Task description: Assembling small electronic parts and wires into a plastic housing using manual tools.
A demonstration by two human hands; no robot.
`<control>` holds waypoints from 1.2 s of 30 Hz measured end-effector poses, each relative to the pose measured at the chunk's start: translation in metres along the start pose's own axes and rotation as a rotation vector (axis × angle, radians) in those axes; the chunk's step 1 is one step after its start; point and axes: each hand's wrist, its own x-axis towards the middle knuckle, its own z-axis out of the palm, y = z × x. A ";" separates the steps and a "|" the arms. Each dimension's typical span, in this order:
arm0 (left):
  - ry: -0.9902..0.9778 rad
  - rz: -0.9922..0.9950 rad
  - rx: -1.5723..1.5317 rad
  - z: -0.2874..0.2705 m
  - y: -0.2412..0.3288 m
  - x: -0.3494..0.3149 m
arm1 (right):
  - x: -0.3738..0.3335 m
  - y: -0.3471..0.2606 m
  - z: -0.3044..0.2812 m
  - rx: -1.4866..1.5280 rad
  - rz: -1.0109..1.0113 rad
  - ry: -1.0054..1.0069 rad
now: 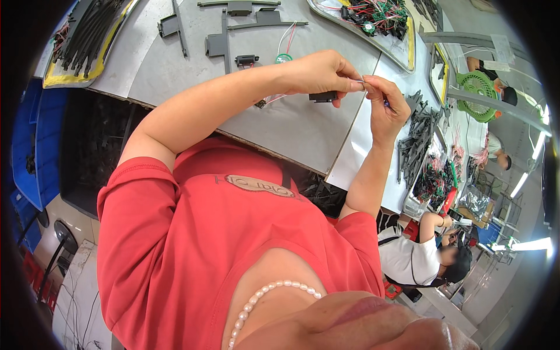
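Above the grey table, my left hand [326,71] and my right hand [387,108] meet, fingertips pinched together around a thin wire [361,81]. Under the curled fingers of my left hand is a small black rectangular part [323,97]; whether those fingers grip it is hard to see. Below that wrist, a pinkish wire [275,100] with a small dark end lies on the table. Just beyond my left forearm sit a round green circuit board [283,58] with red and white wires and a small black block [247,60].
Black plastic brackets [217,45] lie farther back on the table [146,64]. Trays hold black strips [93,38] at far left and wired green boards [382,17] at far right. More black strips [413,137] lie right of my right hand. A co-worker [417,256] is at the right.
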 end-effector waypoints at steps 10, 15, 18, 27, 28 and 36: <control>-0.014 -0.017 -0.027 -0.005 -0.005 0.004 | 0.001 -0.004 -0.006 -0.032 0.009 -0.103; 0.090 0.062 0.177 -0.001 -0.001 0.003 | 0.000 -0.005 -0.007 0.143 0.217 -0.056; 0.125 0.073 0.253 0.002 0.001 0.001 | -0.001 -0.004 -0.004 0.094 0.153 -0.040; 0.223 0.129 0.348 0.007 0.002 -0.001 | -0.005 -0.001 0.003 0.242 0.333 0.012; 0.232 0.140 0.333 0.008 0.002 -0.001 | -0.004 -0.002 0.004 0.254 0.347 0.013; 0.299 0.175 0.347 0.010 0.001 -0.001 | -0.004 -0.005 0.006 0.401 0.476 0.043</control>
